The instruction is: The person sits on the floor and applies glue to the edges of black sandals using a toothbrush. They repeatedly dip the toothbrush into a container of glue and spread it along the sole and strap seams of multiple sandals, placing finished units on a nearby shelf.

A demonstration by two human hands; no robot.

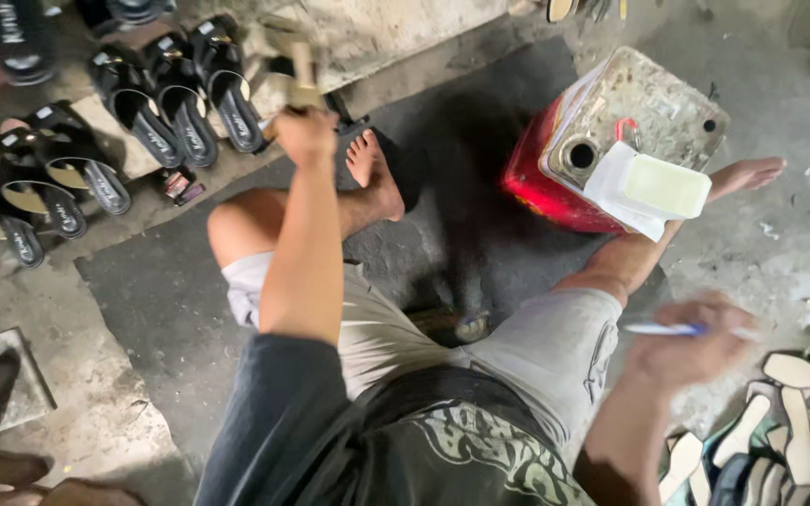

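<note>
The tan open-toed sandal (291, 70) (blurred) is up at arm's length above the row of black sandals (175, 94), your left hand (307, 136) fisted tight around it. Your right hand (684, 349) pinches a thin white-and-blue pen (672, 329) near the pile of pale soles (780, 431), beside the red metal can (555, 183).

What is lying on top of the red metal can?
On the red can lies a white folded cloth or paper with a pale yellowish block on it. What the cloth covers is hidden; the round opening shows only dark.
</note>
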